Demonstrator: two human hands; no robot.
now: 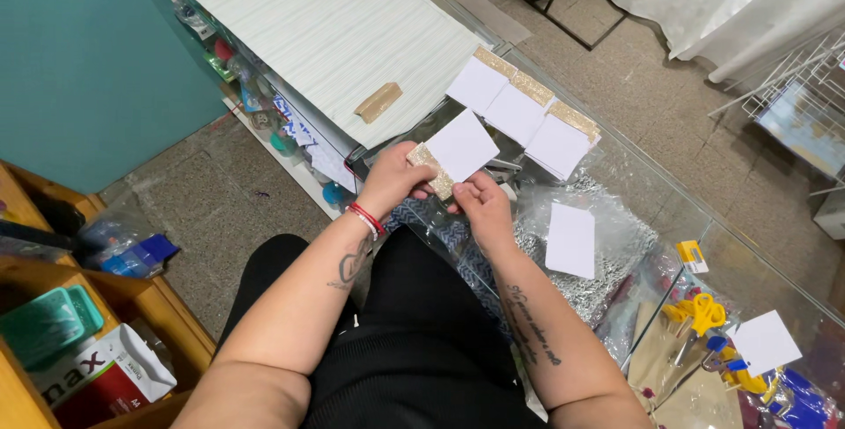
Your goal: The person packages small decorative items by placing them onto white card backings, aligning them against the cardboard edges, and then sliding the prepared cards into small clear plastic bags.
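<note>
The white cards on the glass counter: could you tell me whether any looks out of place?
Three gold-edged cards overlap in a neat row. One plain white card lies apart, and another sits alone beside the yellow scissors. Nothing looks damaged or spilled.

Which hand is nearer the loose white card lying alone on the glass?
The right hand is nearer; the white card lies just to its right. The left hand is farther, beyond the right hand.

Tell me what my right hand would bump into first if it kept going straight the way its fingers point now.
Your right hand points up and away, under the white card with a glittery gold edge it holds. Beyond that, probably the row of three similar cards on the glass counter, though depth is unclear.
</note>
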